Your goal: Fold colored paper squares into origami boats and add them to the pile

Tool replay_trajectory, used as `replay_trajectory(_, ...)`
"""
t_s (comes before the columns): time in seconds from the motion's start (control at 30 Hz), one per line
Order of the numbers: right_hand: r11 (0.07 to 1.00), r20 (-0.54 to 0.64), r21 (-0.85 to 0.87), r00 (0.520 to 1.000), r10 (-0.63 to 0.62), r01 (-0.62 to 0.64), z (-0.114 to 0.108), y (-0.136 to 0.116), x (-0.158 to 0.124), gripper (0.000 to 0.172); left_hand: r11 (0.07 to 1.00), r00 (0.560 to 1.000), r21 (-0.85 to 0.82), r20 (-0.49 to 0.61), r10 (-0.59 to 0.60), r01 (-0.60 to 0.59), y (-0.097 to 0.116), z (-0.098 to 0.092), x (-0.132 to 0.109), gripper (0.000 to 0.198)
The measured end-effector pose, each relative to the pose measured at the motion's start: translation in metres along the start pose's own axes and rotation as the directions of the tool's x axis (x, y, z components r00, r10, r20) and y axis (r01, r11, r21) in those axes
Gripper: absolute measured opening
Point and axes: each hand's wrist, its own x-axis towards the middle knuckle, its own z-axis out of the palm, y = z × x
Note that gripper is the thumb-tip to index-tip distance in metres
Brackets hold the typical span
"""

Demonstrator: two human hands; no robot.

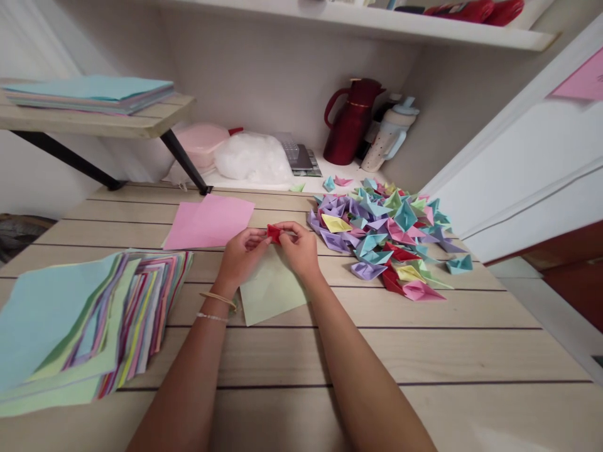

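In the upper left of the frame, a raised wooden stand [176,118] bears a stack of paper [89,88] with a light blue sheet on top. Below it, at the lower left, a fanned pile of coloured sheets [51,307] lies on the slatted surface [414,351]. Left of centre are pink sheets [211,220], with a white plastic bag [252,158] behind them.

At the centre of the frame, the left hand [244,254], a band and a bracelet on its wrist, has its fingers closed in a pinch on the left side of a small red folded paper [273,234]. A pale green sheet [271,292] lies on the surface just below. The right hand [300,251] pinches the red paper's other side, thumb and fingers nearly together.

Right of centre, a dark red jug [351,125] stands in the upper part beside a pale bottle [387,138], above a heap of multicoloured paper boats [373,245].
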Motion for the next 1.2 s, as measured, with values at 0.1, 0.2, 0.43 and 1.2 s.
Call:
replay_trajectory(0.1, 1.000, 0.015, -0.030, 1.000, 0.003, -0.003, -0.0002, -0.0007, 0.0004, 0.024, 1.000, 1.000, -0.022, -0.001, -0.008, 0.008, 0.0023, -0.0003, 0.0001, 0.028)
replay_trajectory(0.2, 0.998, 0.032, -0.061, 0.999, 0.013, -0.011, -0.0006, -0.0004, 0.0012, 0.025, 0.999, 1.000, -0.030, -0.003, -0.021, 0.021, 0.0047, -0.0002, 0.0002, 0.028)
replay_trajectory(0.43, 0.997, 0.072, -0.072, 0.997, 0.010, -0.005, -0.0021, 0.0007, 0.0025, 0.023, 0.999, 0.999, -0.019, -0.003, -0.040, 0.040, 0.0074, -0.0003, 0.0001, 0.026)
replay_trajectory(1.2, 0.999, 0.081, -0.054, 0.997, 0.013, -0.009, -0.0015, 0.0021, 0.0028, 0.018, 1.000, 1.000, -0.014, -0.016, -0.021, 0.021, 0.0019, 0.0001, 0.0016, 0.027)
